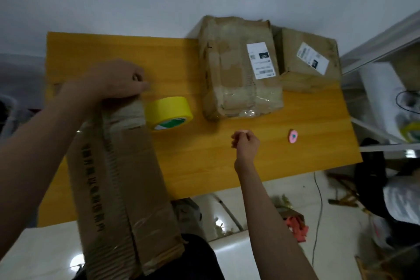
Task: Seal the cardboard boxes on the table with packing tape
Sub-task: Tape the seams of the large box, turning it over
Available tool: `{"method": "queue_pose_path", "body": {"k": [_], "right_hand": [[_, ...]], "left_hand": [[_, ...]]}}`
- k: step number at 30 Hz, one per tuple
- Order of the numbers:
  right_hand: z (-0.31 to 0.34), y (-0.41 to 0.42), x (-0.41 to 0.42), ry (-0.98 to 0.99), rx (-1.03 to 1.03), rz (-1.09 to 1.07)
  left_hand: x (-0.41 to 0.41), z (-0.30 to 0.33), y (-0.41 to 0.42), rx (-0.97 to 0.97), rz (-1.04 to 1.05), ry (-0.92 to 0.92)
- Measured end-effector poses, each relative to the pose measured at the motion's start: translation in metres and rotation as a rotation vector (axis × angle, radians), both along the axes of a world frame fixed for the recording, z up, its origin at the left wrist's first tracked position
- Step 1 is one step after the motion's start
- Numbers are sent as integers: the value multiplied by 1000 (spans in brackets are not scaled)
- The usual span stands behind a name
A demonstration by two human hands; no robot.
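Holding the long box [122, 177] at its far end, our left hand [118, 79] grips it; its axis runs toward us. Our right hand [244, 142] is curled, apparently holding nothing. The tape [168, 112] lies just right of the left grip, nearer it.

A long, worn cardboard box [122, 188], printed with dark characters along one side and banded with clear tape, is seen tilted off the near tabletop edge. Just right of its far end lies a yellow tape roll [168, 112]. Beyond the roll, two labelled, crumpled boxes [238, 68] [309, 61] are set side by side.
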State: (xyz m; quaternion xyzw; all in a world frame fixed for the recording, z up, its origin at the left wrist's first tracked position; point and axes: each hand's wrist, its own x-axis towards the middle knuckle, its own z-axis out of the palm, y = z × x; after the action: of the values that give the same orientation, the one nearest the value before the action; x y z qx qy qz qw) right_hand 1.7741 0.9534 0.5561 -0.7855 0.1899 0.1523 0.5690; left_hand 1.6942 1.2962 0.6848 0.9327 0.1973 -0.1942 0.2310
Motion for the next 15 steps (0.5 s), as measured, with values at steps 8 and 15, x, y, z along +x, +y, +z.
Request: {"method": "queue_pose_path", "body": {"k": [8,15], "right_hand": [[-48,-66,104,31,-492,-309],[-50,-99,156,323,-630,-121]], "left_hand": [[8,-1,-5,-76,48,5],[24,2,-22,5,87,48]]}}
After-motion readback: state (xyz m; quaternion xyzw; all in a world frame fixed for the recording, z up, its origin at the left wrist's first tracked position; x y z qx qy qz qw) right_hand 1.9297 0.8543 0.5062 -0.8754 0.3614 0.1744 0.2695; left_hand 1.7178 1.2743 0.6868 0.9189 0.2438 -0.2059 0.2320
